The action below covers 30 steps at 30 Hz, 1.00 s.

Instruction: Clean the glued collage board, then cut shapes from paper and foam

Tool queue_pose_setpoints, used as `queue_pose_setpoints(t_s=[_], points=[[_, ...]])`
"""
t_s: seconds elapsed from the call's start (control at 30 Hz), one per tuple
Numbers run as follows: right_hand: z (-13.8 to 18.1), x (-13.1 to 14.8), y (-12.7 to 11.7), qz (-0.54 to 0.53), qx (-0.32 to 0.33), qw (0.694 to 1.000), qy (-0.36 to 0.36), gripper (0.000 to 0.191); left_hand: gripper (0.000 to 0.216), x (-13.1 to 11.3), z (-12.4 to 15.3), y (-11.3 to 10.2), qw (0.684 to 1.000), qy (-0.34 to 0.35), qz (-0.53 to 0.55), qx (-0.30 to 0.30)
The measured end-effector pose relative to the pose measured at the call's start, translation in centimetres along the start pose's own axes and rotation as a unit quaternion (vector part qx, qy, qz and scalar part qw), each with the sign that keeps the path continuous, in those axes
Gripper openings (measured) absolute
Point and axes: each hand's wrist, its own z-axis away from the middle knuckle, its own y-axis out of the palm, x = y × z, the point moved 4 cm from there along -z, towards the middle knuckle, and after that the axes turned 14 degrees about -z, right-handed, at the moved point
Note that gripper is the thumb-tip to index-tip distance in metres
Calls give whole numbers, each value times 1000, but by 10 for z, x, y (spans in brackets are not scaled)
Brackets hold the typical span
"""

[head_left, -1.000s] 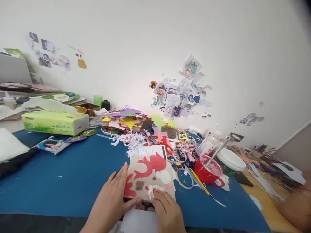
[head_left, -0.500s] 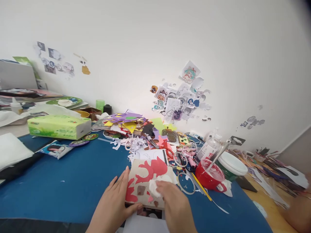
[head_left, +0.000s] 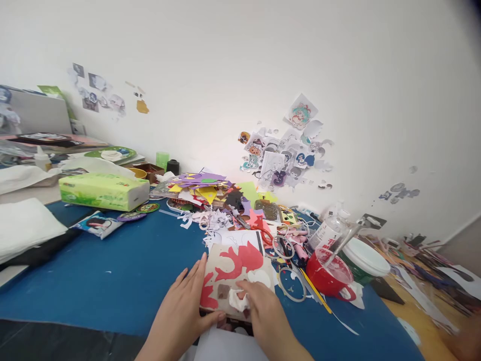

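Note:
A beige board (head_left: 240, 307) bears flat red paper shapes (head_left: 251, 256), a brownish square patch (head_left: 223, 292) and a white rounded piece (head_left: 259, 276). My left hand (head_left: 184, 301) braces its near left corner, fingers stretched along the left edge and thumb at the front edge. My right hand (head_left: 267, 313) pinches a crumpled white tissue (head_left: 237, 300) against the lower right part of the board. The fingers hide some of the board there. A pale sheet (head_left: 225, 346) lies below the board, nearest to me.
Right of the board stand a red mug (head_left: 326, 275), a white-lidded tub (head_left: 366, 255) and a clear bottle (head_left: 328, 228). Paper scraps (head_left: 203, 188) and red-handled scissors (head_left: 266, 235) lie behind. A green tissue pack (head_left: 105, 193) sits left. A blurred arm (head_left: 468, 338) shows at far right.
My right hand has drawn the tissue toward me, over the lower part of the board, uncovering more of the white piece. My left hand stays at the corner. The view has shifted slightly left.

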Motion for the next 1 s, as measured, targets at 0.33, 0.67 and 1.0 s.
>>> queue_pose_setpoints(t_s=[0.33,0.67,1.0], points=[[-19,8,35,58,48,989,-129,25,119,0,1,3,1000,-14,1,7],[-24,4,42,42,181,979,-80,16,114,-3,0,-2,999,-8,6,30],[-48,-10,-7,-105,-2,991,85,34,114,-1,2,0,1000,-11,7,-2]])
